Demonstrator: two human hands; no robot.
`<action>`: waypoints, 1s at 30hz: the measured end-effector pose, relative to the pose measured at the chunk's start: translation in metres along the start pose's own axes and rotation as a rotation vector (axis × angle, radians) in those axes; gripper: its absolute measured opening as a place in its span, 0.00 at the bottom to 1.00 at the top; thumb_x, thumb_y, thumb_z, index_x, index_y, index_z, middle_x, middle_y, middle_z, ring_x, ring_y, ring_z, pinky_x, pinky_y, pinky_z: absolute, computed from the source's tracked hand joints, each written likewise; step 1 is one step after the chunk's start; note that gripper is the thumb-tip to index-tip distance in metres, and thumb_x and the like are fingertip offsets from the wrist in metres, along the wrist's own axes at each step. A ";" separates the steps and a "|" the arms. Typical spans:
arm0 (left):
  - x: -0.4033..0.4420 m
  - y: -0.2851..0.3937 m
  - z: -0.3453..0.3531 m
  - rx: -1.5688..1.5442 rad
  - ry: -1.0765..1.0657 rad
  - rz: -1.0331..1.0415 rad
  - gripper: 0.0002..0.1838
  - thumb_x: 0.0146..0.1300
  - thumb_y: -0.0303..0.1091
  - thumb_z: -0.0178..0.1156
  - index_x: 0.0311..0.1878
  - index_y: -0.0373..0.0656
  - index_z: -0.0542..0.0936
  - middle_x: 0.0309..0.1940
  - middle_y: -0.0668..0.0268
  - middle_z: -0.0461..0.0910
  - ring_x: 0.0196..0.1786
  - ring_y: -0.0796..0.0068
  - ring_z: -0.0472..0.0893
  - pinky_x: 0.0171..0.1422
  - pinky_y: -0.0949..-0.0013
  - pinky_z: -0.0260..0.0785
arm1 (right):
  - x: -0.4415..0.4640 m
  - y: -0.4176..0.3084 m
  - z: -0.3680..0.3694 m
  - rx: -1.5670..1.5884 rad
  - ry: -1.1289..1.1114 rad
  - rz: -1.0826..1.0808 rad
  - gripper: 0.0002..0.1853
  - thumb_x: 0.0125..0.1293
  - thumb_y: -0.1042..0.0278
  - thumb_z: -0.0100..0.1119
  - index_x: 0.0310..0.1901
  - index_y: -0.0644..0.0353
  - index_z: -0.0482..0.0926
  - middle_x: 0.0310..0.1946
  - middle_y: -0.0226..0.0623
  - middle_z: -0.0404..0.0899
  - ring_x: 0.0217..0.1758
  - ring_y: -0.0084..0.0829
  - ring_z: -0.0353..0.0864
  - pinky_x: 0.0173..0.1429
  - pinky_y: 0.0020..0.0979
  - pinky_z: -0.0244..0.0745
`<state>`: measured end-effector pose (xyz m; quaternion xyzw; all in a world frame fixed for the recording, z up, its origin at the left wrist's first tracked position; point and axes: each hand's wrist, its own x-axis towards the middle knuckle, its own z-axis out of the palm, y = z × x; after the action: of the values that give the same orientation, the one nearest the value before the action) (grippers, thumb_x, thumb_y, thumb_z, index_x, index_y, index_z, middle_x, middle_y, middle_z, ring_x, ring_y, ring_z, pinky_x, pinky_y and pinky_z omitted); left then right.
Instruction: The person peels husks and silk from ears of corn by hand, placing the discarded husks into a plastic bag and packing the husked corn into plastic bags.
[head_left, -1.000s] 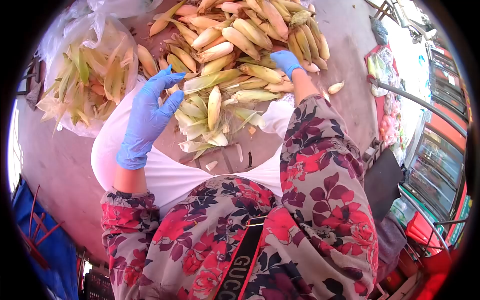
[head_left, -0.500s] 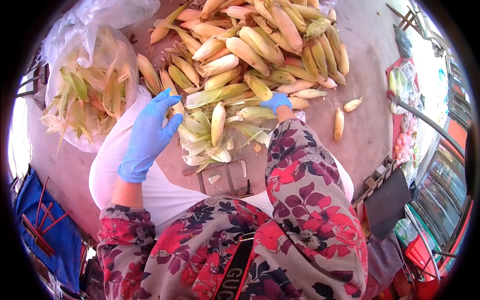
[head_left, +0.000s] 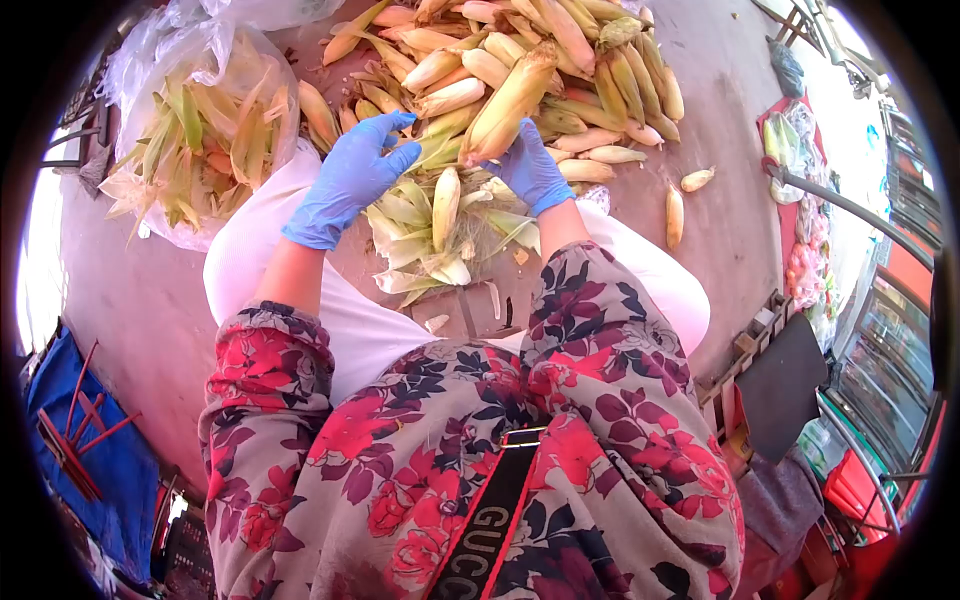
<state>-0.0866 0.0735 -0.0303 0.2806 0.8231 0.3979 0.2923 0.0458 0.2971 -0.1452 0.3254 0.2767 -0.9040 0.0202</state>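
My right hand, in a blue glove, grips an ear of corn still in its pale yellow-green husk. The ear is raised and tilted in front of me, its lower end toward my left hand. My left hand, gloved too, is held out with fingers apart and nothing in it, to the left of the ear. Beneath the hands lie loose husks and a slim ear on top of them. A large heap of husked-over corn spreads behind on the ground.
To the left stands a clear plastic bag filled with stripped husks. Two small ears lie apart on the right. Farther right are bagged produce and a dark panel; a blue cloth is at lower left.
My right hand has lifted an ear of corn from the heap and brought it toward me. My left hand has moved right and slightly up, toward the ear.
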 end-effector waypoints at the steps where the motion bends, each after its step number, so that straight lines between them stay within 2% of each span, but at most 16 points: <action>1: -0.003 0.007 -0.001 -0.038 -0.006 -0.025 0.23 0.60 0.40 0.59 0.56 0.39 0.72 0.44 0.57 0.76 0.46 0.67 0.76 0.52 0.67 0.68 | 0.004 -0.010 -0.022 -0.021 0.106 0.024 0.25 0.60 0.48 0.57 0.51 0.59 0.72 0.42 0.36 0.75 0.45 0.34 0.76 0.48 0.38 0.72; 2: -0.004 0.005 -0.001 0.011 0.000 0.009 0.23 0.60 0.39 0.59 0.56 0.39 0.72 0.46 0.56 0.76 0.47 0.66 0.76 0.53 0.66 0.68 | 0.005 -0.010 -0.044 -0.166 0.264 0.039 0.19 0.63 0.52 0.54 0.48 0.56 0.73 0.40 0.35 0.75 0.45 0.35 0.75 0.49 0.38 0.69; 4: -0.005 0.003 -0.004 0.112 0.030 0.098 0.22 0.59 0.37 0.58 0.56 0.40 0.72 0.50 0.55 0.75 0.48 0.64 0.76 0.54 0.65 0.67 | 0.005 0.013 -0.109 -0.163 0.613 0.149 0.14 0.64 0.56 0.52 0.45 0.56 0.73 0.39 0.36 0.74 0.47 0.37 0.73 0.50 0.34 0.68; 6: -0.006 0.004 -0.006 0.217 0.060 0.187 0.22 0.59 0.35 0.58 0.56 0.41 0.72 0.53 0.54 0.73 0.51 0.62 0.75 0.56 0.64 0.66 | 0.007 0.045 -0.175 -0.053 0.724 0.304 0.25 0.66 0.50 0.45 0.58 0.59 0.65 0.55 0.40 0.70 0.56 0.41 0.70 0.58 0.41 0.66; 8: -0.008 0.011 -0.008 0.240 0.046 0.184 0.22 0.58 0.34 0.58 0.56 0.42 0.72 0.55 0.54 0.72 0.53 0.62 0.75 0.58 0.64 0.65 | 0.018 0.070 -0.199 0.010 0.806 0.296 0.25 0.64 0.50 0.49 0.57 0.57 0.66 0.53 0.39 0.71 0.55 0.41 0.70 0.56 0.42 0.65; 12: -0.005 0.023 -0.010 0.210 -0.008 0.014 0.22 0.58 0.32 0.58 0.56 0.41 0.71 0.57 0.53 0.70 0.56 0.61 0.73 0.61 0.64 0.63 | 0.044 0.114 -0.208 0.144 0.969 0.271 0.25 0.59 0.51 0.57 0.56 0.51 0.68 0.51 0.38 0.73 0.52 0.40 0.71 0.54 0.44 0.63; 15: -0.001 0.019 -0.009 0.197 -0.035 -0.030 0.21 0.57 0.32 0.59 0.55 0.39 0.71 0.57 0.51 0.70 0.61 0.56 0.69 0.63 0.62 0.61 | 0.054 0.086 -0.164 0.175 1.008 0.287 0.27 0.59 0.50 0.58 0.58 0.50 0.66 0.54 0.34 0.70 0.57 0.38 0.69 0.57 0.43 0.65; 16: 0.000 0.017 -0.008 0.207 -0.042 -0.036 0.21 0.57 0.32 0.59 0.55 0.39 0.71 0.57 0.51 0.70 0.61 0.56 0.69 0.64 0.62 0.61 | 0.053 0.070 -0.143 0.200 1.101 0.327 0.27 0.57 0.52 0.61 0.57 0.47 0.66 0.52 0.33 0.71 0.55 0.36 0.70 0.57 0.43 0.66; 19: 0.001 0.017 -0.009 0.231 -0.059 -0.039 0.21 0.57 0.32 0.60 0.55 0.40 0.71 0.57 0.52 0.70 0.61 0.56 0.68 0.64 0.63 0.60 | 0.053 0.083 -0.178 0.291 0.885 0.316 0.28 0.55 0.58 0.63 0.57 0.49 0.67 0.51 0.34 0.72 0.54 0.38 0.71 0.58 0.44 0.66; 22: 0.002 0.018 -0.011 0.249 -0.031 0.049 0.21 0.58 0.32 0.59 0.55 0.40 0.72 0.57 0.53 0.70 0.59 0.59 0.70 0.62 0.64 0.62 | 0.029 0.097 -0.160 0.481 0.805 0.268 0.28 0.53 0.63 0.64 0.56 0.51 0.67 0.51 0.36 0.72 0.53 0.39 0.71 0.59 0.43 0.66; 24: 0.001 0.017 -0.012 0.272 0.002 0.157 0.20 0.59 0.32 0.58 0.55 0.40 0.72 0.56 0.56 0.72 0.54 0.63 0.74 0.59 0.66 0.64 | 0.015 0.113 -0.138 0.391 0.724 0.194 0.29 0.52 0.66 0.64 0.57 0.50 0.65 0.52 0.38 0.71 0.54 0.40 0.70 0.57 0.46 0.66; 25: 0.001 0.015 -0.014 0.252 0.004 0.146 0.21 0.59 0.33 0.58 0.56 0.41 0.72 0.55 0.56 0.72 0.52 0.64 0.74 0.58 0.66 0.65 | 0.009 0.117 -0.119 0.346 0.677 0.154 0.30 0.52 0.67 0.64 0.58 0.49 0.64 0.52 0.39 0.70 0.55 0.40 0.69 0.56 0.48 0.67; 26: 0.003 0.011 -0.013 0.232 0.008 0.137 0.21 0.59 0.34 0.58 0.56 0.42 0.72 0.54 0.56 0.73 0.51 0.66 0.75 0.57 0.67 0.65 | 0.003 0.117 -0.104 0.234 0.610 0.126 0.33 0.50 0.72 0.66 0.58 0.52 0.64 0.51 0.38 0.71 0.52 0.39 0.72 0.55 0.43 0.69; 27: 0.003 0.007 -0.012 0.212 0.013 0.126 0.21 0.59 0.35 0.58 0.56 0.43 0.72 0.53 0.56 0.73 0.49 0.67 0.75 0.56 0.67 0.66 | -0.004 0.110 -0.083 0.078 0.511 0.083 0.32 0.49 0.72 0.66 0.58 0.54 0.64 0.50 0.37 0.72 0.52 0.38 0.72 0.55 0.41 0.70; 29: 0.011 -0.001 -0.008 -0.024 -0.095 -0.014 0.23 0.58 0.40 0.59 0.56 0.41 0.72 0.52 0.54 0.74 0.53 0.65 0.74 0.57 0.67 0.65 | -0.018 0.090 -0.031 -0.235 0.308 -0.006 0.33 0.48 0.71 0.67 0.57 0.57 0.65 0.49 0.37 0.73 0.50 0.35 0.73 0.54 0.36 0.70; 30: 0.011 -0.002 -0.009 -0.138 -0.143 -0.079 0.24 0.58 0.42 0.60 0.56 0.40 0.73 0.52 0.53 0.74 0.55 0.64 0.73 0.58 0.67 0.65 | -0.029 0.072 -0.002 -0.364 0.195 -0.034 0.32 0.47 0.67 0.70 0.55 0.61 0.68 0.46 0.37 0.75 0.49 0.31 0.74 0.52 0.31 0.71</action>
<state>-0.1013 0.0760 -0.0297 0.2548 0.7812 0.4206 0.3846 0.0848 0.2331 -0.1641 0.3974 0.4415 -0.8036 0.0366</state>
